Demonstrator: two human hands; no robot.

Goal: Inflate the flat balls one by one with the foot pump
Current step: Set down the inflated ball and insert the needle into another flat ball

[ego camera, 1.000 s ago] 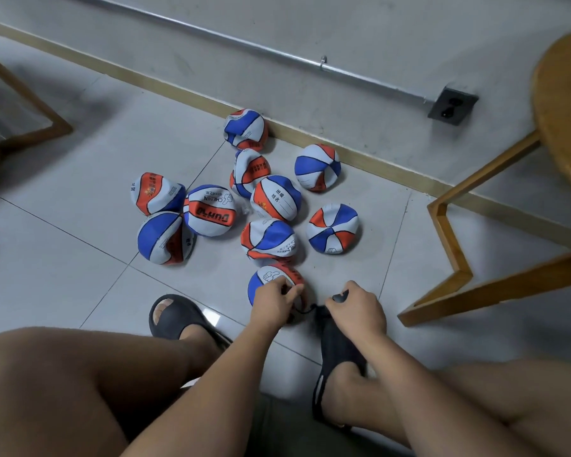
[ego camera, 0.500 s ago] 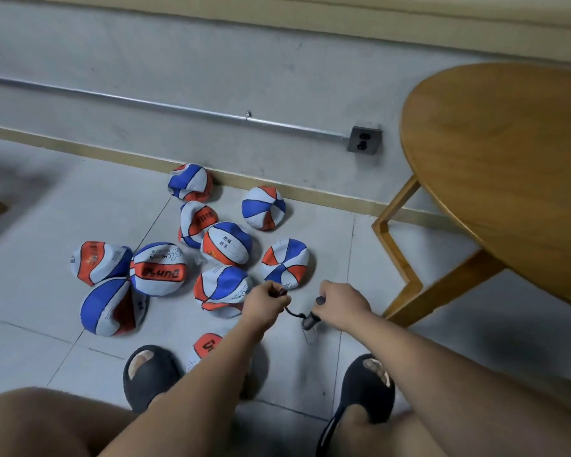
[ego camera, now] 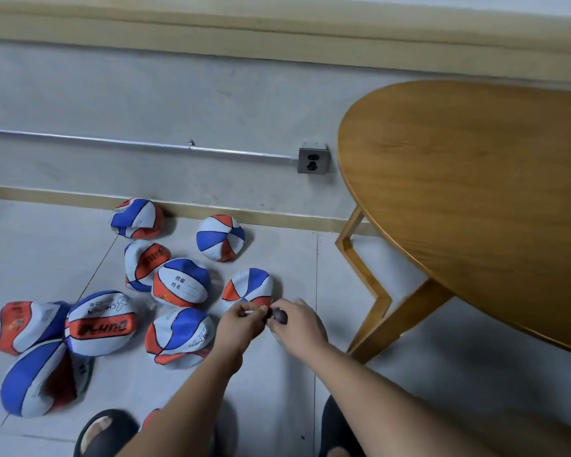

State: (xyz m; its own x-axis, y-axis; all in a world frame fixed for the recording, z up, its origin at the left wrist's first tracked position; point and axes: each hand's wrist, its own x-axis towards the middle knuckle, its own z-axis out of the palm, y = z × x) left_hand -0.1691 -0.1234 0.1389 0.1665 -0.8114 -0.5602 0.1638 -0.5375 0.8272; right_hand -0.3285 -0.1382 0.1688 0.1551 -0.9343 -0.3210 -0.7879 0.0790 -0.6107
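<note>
Nearest to me, my feet rest on the floor in black slippers, the left slipper [ego camera: 108, 430] and the right slipper [ego camera: 338, 430] well apart. Between them an orange sliver of a hidden ball [ego camera: 150, 418] shows from under my left forearm.

A little farther out my hands come together above the floor, almost touching. My right hand [ego camera: 299, 324] grips a small dark piece [ego camera: 279, 316] between thumb and fingers. My left hand [ego camera: 241, 324] has its fingers curled, their tips pinched together just beside that piece. What they hold is too small for me to tell.

To the left of my hands and beyond them nine more flat balls lie in a loose cluster on the floor. All have blue, white and orange-red panels, and all are dented and sagging. The blue ball [ego camera: 42, 377] lies near left, touching the lettered ball [ego camera: 101, 323], which has an orange band. The sagging ball [ego camera: 178, 338] sits just left of my left hand. The striped ball [ego camera: 248, 286] lies right behind my hands. The farthest ball [ego camera: 136, 217] rests against the baseboard [ego camera: 47, 192].

The floor [ego camera: 30, 252] is pale grey tile with thin joints. On the right stands a round wooden table [ego camera: 475, 192] on angled wooden legs. The far wall [ego camera: 145, 94] is grey. A metal pipe [ego camera: 112, 141] runs along it to a metal socket [ego camera: 314, 158].
</note>
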